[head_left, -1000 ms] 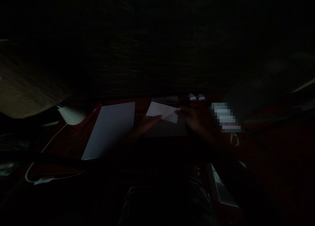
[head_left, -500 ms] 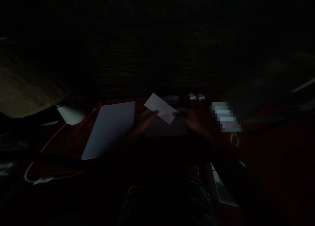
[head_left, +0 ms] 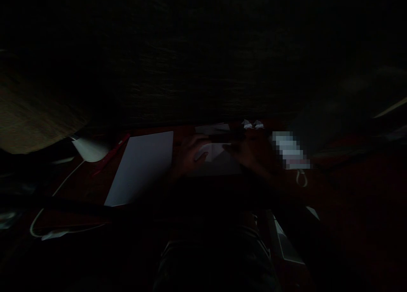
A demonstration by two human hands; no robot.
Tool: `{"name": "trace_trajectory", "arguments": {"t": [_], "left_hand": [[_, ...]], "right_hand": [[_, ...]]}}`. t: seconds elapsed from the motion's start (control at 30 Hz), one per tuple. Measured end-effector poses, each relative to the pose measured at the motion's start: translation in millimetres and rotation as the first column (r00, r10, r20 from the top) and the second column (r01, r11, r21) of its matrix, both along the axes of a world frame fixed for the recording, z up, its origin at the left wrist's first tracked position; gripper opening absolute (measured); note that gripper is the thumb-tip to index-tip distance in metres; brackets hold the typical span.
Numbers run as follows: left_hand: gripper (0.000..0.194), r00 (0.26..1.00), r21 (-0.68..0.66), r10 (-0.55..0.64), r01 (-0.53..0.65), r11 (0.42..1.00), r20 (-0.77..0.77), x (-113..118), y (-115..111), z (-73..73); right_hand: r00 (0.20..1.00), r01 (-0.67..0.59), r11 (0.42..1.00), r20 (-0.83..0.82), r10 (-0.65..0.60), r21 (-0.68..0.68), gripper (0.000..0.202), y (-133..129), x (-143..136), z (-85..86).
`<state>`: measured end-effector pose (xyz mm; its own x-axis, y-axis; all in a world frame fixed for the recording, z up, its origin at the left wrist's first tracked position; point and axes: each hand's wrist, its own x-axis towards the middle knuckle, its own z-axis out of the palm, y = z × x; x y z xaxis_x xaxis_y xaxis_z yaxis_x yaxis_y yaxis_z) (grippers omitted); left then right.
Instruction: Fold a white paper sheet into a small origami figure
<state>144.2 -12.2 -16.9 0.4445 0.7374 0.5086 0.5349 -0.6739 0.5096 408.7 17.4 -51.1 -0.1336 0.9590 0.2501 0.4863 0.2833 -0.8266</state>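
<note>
In the dim head view, a small folded piece of paper (head_left: 216,149) is between my two hands, over a larger grey sheet (head_left: 219,169) on the table. My left hand (head_left: 190,153) is curled around the paper's left end, its thumb on the near face and its fingers over the top. My right hand (head_left: 247,154) pinches the right end, though deep shadow hides most of its fingers. Behind the hands lie flat paper pieces (head_left: 208,129), with two small folded paper shapes (head_left: 247,124) to their right.
A large pale sheet or board (head_left: 144,167) lies to the left, beside a red strip-like object (head_left: 111,154) and a white lamp-like cone (head_left: 90,149). Off to the right is a blurred-out pale rectangular object (head_left: 290,150) with a cord loop (head_left: 302,179). A white cable (head_left: 68,179) runs along the left.
The folded paper has turned from slanted to roughly level and sits lower. My left hand has moved from holding its lower edge to wrapping over its left end.
</note>
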Motion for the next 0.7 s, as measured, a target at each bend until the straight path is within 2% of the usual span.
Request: {"name": "trace_trajectory", "arguments": {"t": [0.07, 0.13, 0.3, 0.4, 0.53, 0.7], "left_hand": [[0.032, 0.978, 0.024, -0.155, 0.160, 0.987, -0.142, 2, -1, -0.3], [0.032, 0.953, 0.041, -0.215, 0.229, 0.973, -0.215, 4, 0, -3.9], [0.034, 0.960, 0.035, -0.155, 0.167, 0.985, -0.235, 3, 3, -11.8], [0.037, 0.961, -0.015, -0.156, 0.156, 0.988, -0.228, 1, 5, -12.8], [0.040, 0.954, -0.074, -0.153, 0.138, 0.988, -0.259, 0, 7, -15.4], [0.045, 0.940, -0.131, -0.162, 0.127, 0.983, -0.300, 1, 8, -18.1]], "right_hand": [[0.998, -0.025, 1.000, 0.063, 0.024, 0.016, 0.030, 0, 0, -1.1], [0.993, -0.060, 0.998, 0.103, 0.057, 0.022, 0.031, 0, 1, -0.7], [0.984, -0.116, 0.993, 0.141, 0.112, 0.023, 0.031, -4, 2, 3.8], [0.980, -0.072, 0.997, 0.186, 0.070, 0.004, 0.030, -5, 1, 5.8], [0.969, 0.006, 0.998, 0.247, -0.022, 0.063, 0.025, -6, 1, 5.8], [0.973, -0.024, 0.990, 0.230, -0.008, 0.138, 0.018, -5, 1, 0.4]]}}
